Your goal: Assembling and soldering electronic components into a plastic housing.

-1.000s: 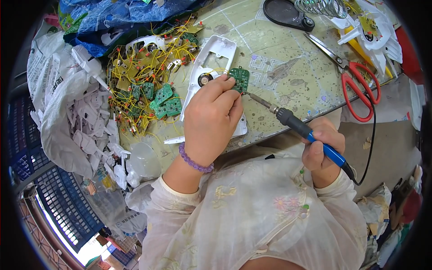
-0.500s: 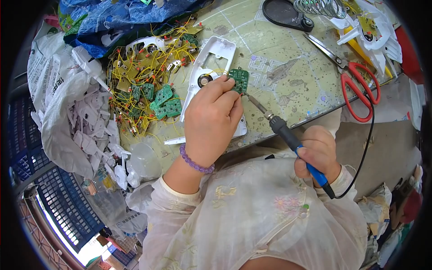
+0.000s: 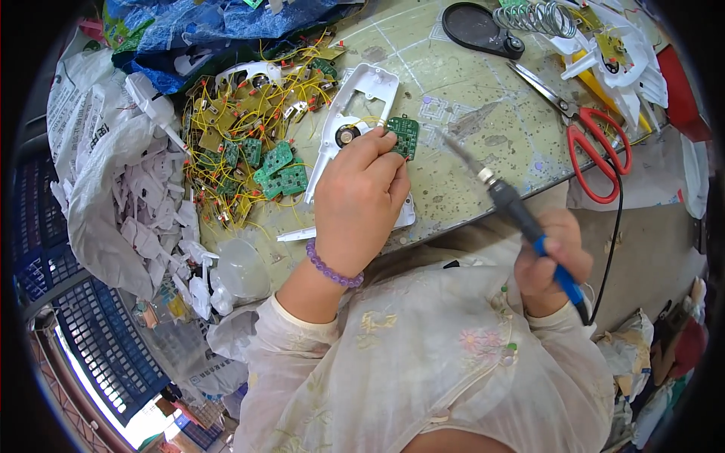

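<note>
Between the thumb and fingers of my left hand [image 3: 361, 181] is a green circuit board [image 3: 405, 136], held at its left edge. Under that hand lies a white plastic housing [image 3: 384, 78] with a round black and metal part, a small speaker by its look [image 3: 347, 136], set in it. Thin yellow wires run near the board; where they end is hidden by my fingers. My right hand [image 3: 553, 253] is wrapped round the blue and black handle of a soldering iron [image 3: 513, 208]. Its tip is blurred and apart from the board, to the right of it.
Left of the housing is a heap of circuit boards with yellow wires [image 3: 253, 143]. A white sack [image 3: 98, 204] holds white plastic parts. At right lie red-handled scissors [image 3: 581, 136], a black magnifier-shaped frame [image 3: 483, 30], a coil of solder wire [image 3: 536, 19] and more white housings [image 3: 623, 68].
The soldering iron has moved right, away from the board, with my right hand. Its tip was at the board's lower edge before. My left hand keeps its hold, nearly still.
</note>
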`<state>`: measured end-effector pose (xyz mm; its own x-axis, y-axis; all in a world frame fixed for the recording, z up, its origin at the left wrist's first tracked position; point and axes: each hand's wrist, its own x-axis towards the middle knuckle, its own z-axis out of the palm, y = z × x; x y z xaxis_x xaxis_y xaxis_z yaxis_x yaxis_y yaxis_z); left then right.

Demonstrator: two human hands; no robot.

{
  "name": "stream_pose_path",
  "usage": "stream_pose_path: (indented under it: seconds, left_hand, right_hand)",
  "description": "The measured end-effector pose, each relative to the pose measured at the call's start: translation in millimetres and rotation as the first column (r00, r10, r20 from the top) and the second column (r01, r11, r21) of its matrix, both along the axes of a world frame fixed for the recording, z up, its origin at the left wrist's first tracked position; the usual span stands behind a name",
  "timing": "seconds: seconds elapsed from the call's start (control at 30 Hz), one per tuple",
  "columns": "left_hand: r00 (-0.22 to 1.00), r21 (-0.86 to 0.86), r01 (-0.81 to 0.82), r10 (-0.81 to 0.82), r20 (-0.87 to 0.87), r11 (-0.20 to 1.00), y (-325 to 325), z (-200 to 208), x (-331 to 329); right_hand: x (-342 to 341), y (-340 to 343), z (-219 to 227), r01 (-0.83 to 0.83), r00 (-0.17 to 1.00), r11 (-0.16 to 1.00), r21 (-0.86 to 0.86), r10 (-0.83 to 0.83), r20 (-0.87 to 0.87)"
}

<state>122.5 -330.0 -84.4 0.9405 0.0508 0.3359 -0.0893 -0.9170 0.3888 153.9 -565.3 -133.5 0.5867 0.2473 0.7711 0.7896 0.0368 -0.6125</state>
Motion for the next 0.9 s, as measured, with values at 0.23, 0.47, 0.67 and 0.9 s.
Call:
stream_pose_path:
  seconds: [0.23, 0.47, 0.67, 0.9]
  left_hand:
    - [1.0, -0.014, -0.008, 0.008, 0.027, 1.0, 3, -3, -5]
    - [0.999, -0.071, 0.003, 0.001, 0.054, 0.997, 4, -4, -8]
    - [0.994, -0.118, 0.033, -0.021, 0.105, 0.992, 9, -5, -12]
    - [0.987, -0.179, -0.153, 0.159, 0.019, 0.972, 55, 42, -31]
  right_hand:
    - [42, -24, 35, 0.304, 0.95, 0.895, 0.327, -0.31, -0.037]
    - [80, -20, 105, 0.513, 0.853, 0.827, 0.229, -0.462, -0.244]
    - [125, 17, 122, 0.343, 0.879, 0.93, -0.13, -0.366, -0.305]
    - [127, 45, 66, 0.331, 0.823, 0.942, 0.058, -0.258, -0.506]
